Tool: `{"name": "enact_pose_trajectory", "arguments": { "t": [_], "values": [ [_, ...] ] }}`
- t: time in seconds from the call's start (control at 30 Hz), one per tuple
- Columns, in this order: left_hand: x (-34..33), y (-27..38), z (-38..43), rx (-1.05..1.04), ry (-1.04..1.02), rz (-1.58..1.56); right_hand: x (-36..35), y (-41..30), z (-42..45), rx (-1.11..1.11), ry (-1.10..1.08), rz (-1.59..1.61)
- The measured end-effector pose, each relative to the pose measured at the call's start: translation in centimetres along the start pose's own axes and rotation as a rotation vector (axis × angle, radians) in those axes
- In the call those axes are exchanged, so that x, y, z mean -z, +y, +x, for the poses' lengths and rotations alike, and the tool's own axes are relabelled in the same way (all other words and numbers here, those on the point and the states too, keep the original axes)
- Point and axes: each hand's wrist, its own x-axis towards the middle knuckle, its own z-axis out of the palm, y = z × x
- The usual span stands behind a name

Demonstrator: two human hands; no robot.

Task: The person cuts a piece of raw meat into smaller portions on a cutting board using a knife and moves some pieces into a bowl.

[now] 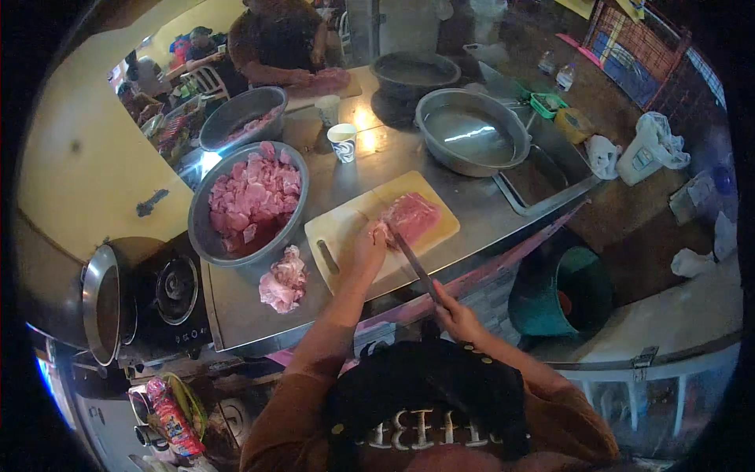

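Observation:
A slab of raw pink meat point(414, 217) lies on the right half of a white plastic cutting board point(336, 227). My left hand point(370, 251) grips the near left end of the meat, its fingertips curled at the edge. In my right hand point(459, 315) is a long knife point(416, 259), its blade reaching up and left to the meat beside my left fingers. Whether the edge has entered the meat cannot be made out. Left of the board, a grey basin point(194, 227) holds many cut meat chunks point(255, 192). A pile of pale trimmings point(284, 282) rests on the steel counter.
Across the steel counter point(389, 156), a person point(277, 41) handles meat on another board. Two paper cups, one a patterned cup point(342, 143), stand mid-counter. A water-filled basin point(475, 133) sits by the sink point(542, 171). A stove point(177, 289) is at left, a green bin point(540, 301) at lower right.

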Motion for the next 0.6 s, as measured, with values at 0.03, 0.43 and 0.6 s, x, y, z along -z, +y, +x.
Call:
{"name": "enact_pose_trajectory", "arguments": {
  "t": [0.03,0.43,0.6],
  "values": [
    [-1.0,-2.2,0.7,-0.059,-0.001,-0.066,-0.1,0.1,1.3,0.094,0.029,-0.024],
    [-4.2,-7.2,1.3,-0.019,0.147,-0.396,3.5,-1.6,4.2,0.112,-0.206,-0.171],
    [-3.2,-5.6,-0.9,-0.036,0.336,-0.099,6.5,-1.1,-0.7,0.050,-0.220,-0.256]
  ]
}}
